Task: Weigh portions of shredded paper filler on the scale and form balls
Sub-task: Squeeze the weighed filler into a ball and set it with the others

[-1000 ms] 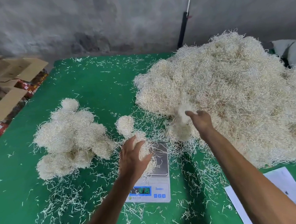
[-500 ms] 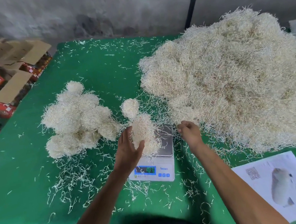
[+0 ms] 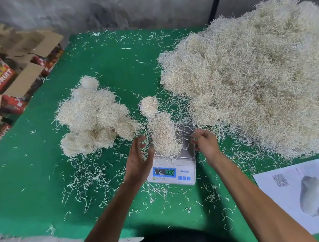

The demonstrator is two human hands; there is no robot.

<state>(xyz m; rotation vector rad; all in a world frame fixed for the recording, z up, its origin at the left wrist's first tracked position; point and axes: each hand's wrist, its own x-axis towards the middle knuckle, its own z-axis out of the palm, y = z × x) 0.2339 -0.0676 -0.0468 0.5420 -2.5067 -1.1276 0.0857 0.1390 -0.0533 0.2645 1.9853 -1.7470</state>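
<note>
- Head view: a tall clump of pale shredded paper filler is seen resting on the white digital scale.
- The left hand is held beside the clump, fingers spread and relaxed.
- The right hand is held at the scale's right edge, fingers curled; whether strands are pinched cannot be told.
- Finished pale paper balls are piled left on the green table cover.

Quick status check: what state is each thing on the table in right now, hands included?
Scale: on, display lit, digits blurred.
Portion: loose heap on the scale pan.
Balls: formed, piled left of the scale.
Single ball: formed, behind the scale.
Big pile: loose, unweighed.
Left hand: open, beside the portion.
Right hand: fingers loosely curled, holding nothing clear.
</note>
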